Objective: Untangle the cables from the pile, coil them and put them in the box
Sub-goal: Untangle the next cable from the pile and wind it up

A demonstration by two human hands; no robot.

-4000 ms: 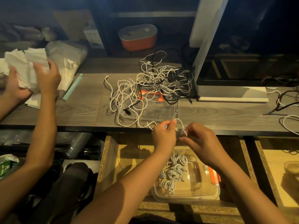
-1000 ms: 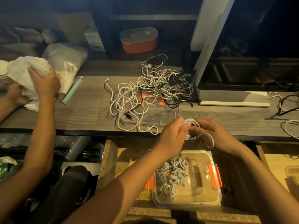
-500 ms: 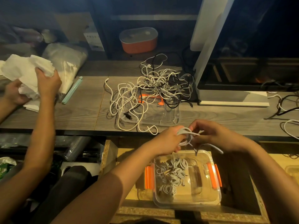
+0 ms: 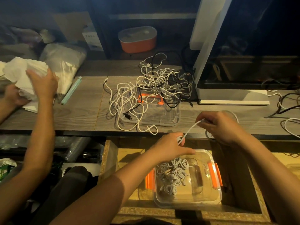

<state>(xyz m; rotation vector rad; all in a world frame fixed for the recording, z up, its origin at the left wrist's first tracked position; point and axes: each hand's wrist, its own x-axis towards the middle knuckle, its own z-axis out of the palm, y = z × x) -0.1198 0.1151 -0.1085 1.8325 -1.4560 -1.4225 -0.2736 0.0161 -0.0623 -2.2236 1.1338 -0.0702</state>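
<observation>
Risk one: the cable [image 4: 190, 129] runs taut between both hands. A hard tug could pull it out of the right hand [image 4: 217, 125], and the wraps would likely spring loose.
Risk two: a slack coil dropped into the box [image 4: 209, 198] could snag on the coils [image 4: 173, 174] lying inside.
Second person, 9 o'clock: two other hands [image 4: 43, 85] handle white sheets [image 4: 17, 70] on the tabletop [image 4: 78, 114], well apart from the cables.
Pile [image 4: 155, 88], 12 o'clock: white and black cables lie tangled on the tabletop, partly over a clear lid [image 4: 170, 118].
Left hand [image 4: 168, 146], centre: its fingers curl round a small white coil, just above the box's far rim.
Cable position: it rises from the left hand's coil toward 1 o'clock to the right hand, and seems free of the pile.
Box, 6 o'clock: it is clear with orange clips and sits in an open drawer [image 4: 112, 155] below the tabletop edge.
Right hand, 2 o'clock: thumb and fingertips pinch the cable's free end over the tabletop edge.
</observation>
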